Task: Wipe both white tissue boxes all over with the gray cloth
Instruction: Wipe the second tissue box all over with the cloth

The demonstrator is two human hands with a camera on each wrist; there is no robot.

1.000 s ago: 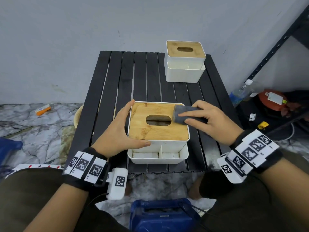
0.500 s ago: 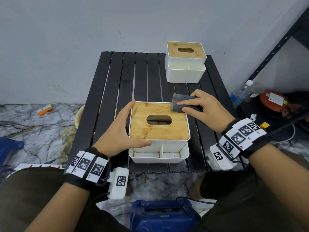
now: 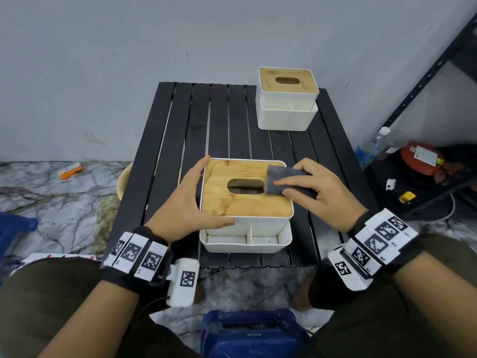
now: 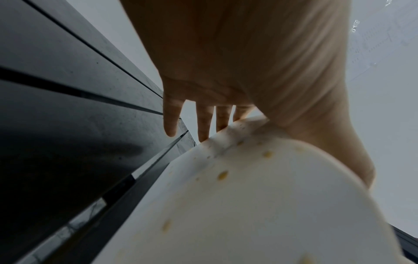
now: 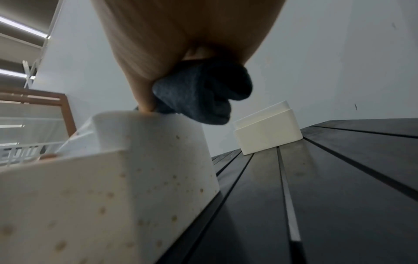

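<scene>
The near white tissue box (image 3: 245, 227) with a bamboo lid (image 3: 232, 205) stands at the front of the black slatted table (image 3: 219, 125). My left hand (image 3: 189, 201) braces its left side, fingers straight along the wall and thumb on the front. My right hand (image 3: 325, 192) holds the folded gray cloth (image 3: 281, 177) on the lid, just right of the slot. In the right wrist view the cloth (image 5: 203, 92) bulges under my palm above the speckled box wall (image 5: 113, 187). The second white box (image 3: 286, 117) stands untouched at the far right corner.
A blue case (image 3: 253, 334) sits on the floor between my knees. A black metal shelf (image 3: 426, 81) rises at the right, with a water bottle (image 3: 371, 148) and a red item (image 3: 420, 158) at its foot. The wall lies close behind the table.
The right hand slid the cloth out to the lid's far right corner, then back toward the slot. The left hand and the box stayed where they were.
</scene>
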